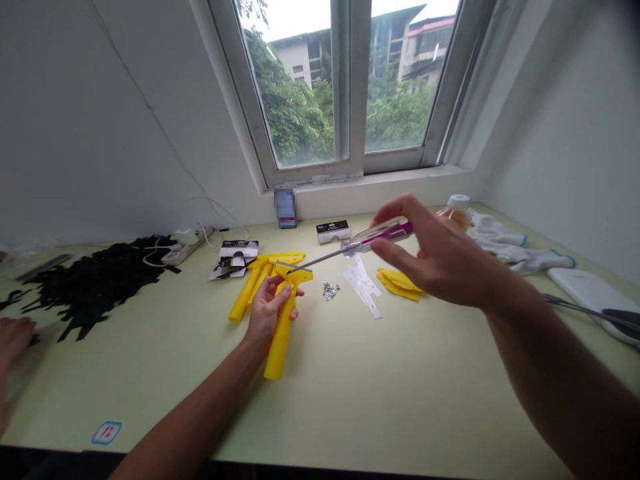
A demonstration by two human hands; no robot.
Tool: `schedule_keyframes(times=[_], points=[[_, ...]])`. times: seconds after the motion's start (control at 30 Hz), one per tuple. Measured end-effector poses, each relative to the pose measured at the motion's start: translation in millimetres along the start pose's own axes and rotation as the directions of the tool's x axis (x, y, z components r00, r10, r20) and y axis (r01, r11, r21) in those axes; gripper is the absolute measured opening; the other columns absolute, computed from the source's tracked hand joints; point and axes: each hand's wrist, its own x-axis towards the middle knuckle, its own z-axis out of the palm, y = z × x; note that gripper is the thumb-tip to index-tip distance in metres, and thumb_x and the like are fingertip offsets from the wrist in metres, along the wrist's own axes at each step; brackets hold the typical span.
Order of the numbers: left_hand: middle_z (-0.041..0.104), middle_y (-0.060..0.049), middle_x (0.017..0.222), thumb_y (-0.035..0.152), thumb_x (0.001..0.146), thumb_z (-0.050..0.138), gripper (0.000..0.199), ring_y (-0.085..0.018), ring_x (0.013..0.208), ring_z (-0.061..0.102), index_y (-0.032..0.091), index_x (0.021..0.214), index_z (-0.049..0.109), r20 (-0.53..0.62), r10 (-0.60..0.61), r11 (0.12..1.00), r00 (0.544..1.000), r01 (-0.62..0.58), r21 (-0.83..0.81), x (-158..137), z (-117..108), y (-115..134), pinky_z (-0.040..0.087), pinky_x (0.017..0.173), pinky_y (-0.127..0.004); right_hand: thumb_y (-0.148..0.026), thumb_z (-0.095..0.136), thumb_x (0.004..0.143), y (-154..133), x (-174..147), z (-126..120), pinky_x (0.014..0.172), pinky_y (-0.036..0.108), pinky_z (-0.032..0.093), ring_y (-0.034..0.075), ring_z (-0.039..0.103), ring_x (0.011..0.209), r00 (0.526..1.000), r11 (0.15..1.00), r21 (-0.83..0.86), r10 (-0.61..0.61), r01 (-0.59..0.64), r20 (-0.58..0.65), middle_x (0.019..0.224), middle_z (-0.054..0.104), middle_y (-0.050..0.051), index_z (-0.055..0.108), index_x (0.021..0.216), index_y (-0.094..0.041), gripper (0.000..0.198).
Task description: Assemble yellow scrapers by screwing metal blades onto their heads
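A jar (pixel 459 212) showing amber stands beyond my right hand (pixel 437 257), half-curled round a screwdriver (pixel 376 238), while my left hand (pixel 264 312) grips a yellow scraper (pixel 280 341) above the windowside table (pixel 360 393).

Daylight enters through the window (pixel 300 100) at the upper centre, where the sky is washed out to near white. The surrounding wall (pixel 75 133) falls to a dim grey, and the upper right corner darkens further. Pale, soft light covers the tabletop (pixel 380 387), with only faint shadows. At the lower right the forearm (pixel 555 373) is heavily shaded, and the heap of black strips (pixel 110 280) at left loses detail. The right hand (pixel 430 253) looks slightly blurred; the phone screen (pixel 285 208) is pixelated. Wide-angle distortion makes the window uprights lean.
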Motion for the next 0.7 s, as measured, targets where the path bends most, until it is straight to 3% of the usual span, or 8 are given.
schedule_keyframes(times=[0.1,0.2,0.33,0.43,0.47,0.57,0.6,0.7], points=[[0.056,-0.004,0.102,0.024,0.072,0.075,0.033,-0.018,0.080,0.065,0.019,0.096,0.053,-0.015,0.017,1.000,1.000,-0.017,0.015,-1.2,0.2,-0.9,0.045,0.040,-0.019,-0.041,0.052,0.091,0.4,-0.4,0.3,0.068,0.029,0.049,0.019,0.066,0.079,0.997,0.995,0.077,-0.063,0.060,0.050,0.097,0.068,0.006,0.053,0.111,-0.022,0.028],[0.055,-0.005,0.103,0.025,0.072,0.075,0.033,-0.019,0.079,0.065,0.019,0.096,0.052,-0.025,0.015,0.999,1.000,-0.014,0.038,-2.4,0.8,-2.0,0.045,0.040,-0.019,-0.044,0.047,0.093,4.0,-0.8,1.4,0.065,0.031,0.049,0.017,0.064,0.066,0.998,0.998,0.017,0.054,-0.054,-0.010,0.081,0.066,0.003,0.053,0.111,-0.021,0.029],[0.054,-0.004,0.103,0.026,0.072,0.075,0.033,-0.017,0.079,0.064,0.020,0.095,0.052,-0.046,0.045,0.998,0.998,-0.043,0.042,-2.7,0.6,-3.8,0.045,0.041,-0.018,-0.045,0.051,0.091,13.2,1.3,5.1,0.073,0.034,0.052,0.021,0.066,0.083,0.996,0.986,0.164,0.014,-0.027,0.085,0.103,0.066,0.007,0.036,0.134,-0.025,0.050],[0.054,-0.004,0.104,0.028,0.073,0.075,0.034,-0.018,0.080,0.063,0.020,0.096,0.052,-0.050,0.078,0.995,0.996,-0.074,0.067,-3.9,1.0,-5.5,0.046,0.041,-0.019,-0.047,0.046,0.093,19.5,4.5,7.0,0.072,0.038,0.052,0.023,0.066,0.078,0.988,0.980,0.134,0.154,-0.150,-0.025,0.088,0.068,0.005,0.044,0.127,-0.024,0.041],[0.054,-0.004,0.104,0.028,0.073,0.074,0.034,-0.018,0.080,0.063,0.020,0.097,0.052,-0.053,0.079,0.994,0.995,-0.075,0.077,-4.4,1.4,-6.0,0.047,0.042,-0.020,-0.046,0.047,0.093,21.0,5.4,6.9,0.074,0.039,0.052,0.023,0.066,0.081,0.988,0.982,0.117,0.150,-0.146,-0.029,0.091,0.069,0.006,0.046,0.125,-0.024,0.039],[0.054,-0.004,0.105,0.027,0.073,0.075,0.033,-0.017,0.078,0.063,0.020,0.095,0.052,-0.071,0.087,0.994,0.994,-0.082,0.071,-5.4,2.4,-6.4,0.046,0.041,-0.020,-0.041,0.051,0.091,23.3,7.0,5.1,0.082,0.036,0.051,0.023,0.064,0.099,0.996,0.979,0.202,-0.052,0.036,0.070,0.117,0.064,0.009,0.047,0.127,-0.026,0.039],[0.054,-0.004,0.104,0.027,0.073,0.075,0.033,-0.017,0.078,0.063,0.020,0.095,0.052,-0.073,0.091,0.994,0.993,-0.087,0.061,-5.3,2.5,-6.1,0.046,0.040,-0.019,-0.040,0.051,0.091,23.4,7.1,4.7,0.081,0.034,0.051,0.022,0.064,0.097,0.994,0.974,0.219,-0.078,0.060,0.074,0.115,0.065,0.008,0.050,0.125,-0.027,0.037],[0.053,-0.003,0.105,0.026,0.073,0.074,0.033,-0.018,0.080,0.064,0.021,0.096,0.052,-0.065,0.096,0.995,0.993,-0.094,0.036,-4.4,2.0,-3.9,0.046,0.040,-0.019,-0.042,0.047,0.094,23.0,7.1,5.5,0.071,0.032,0.051,0.019,0.066,0.074,0.997,0.990,0.130,0.059,-0.053,-0.047,0.085,0.070,0.003,0.058,0.112,-0.024,0.028]])
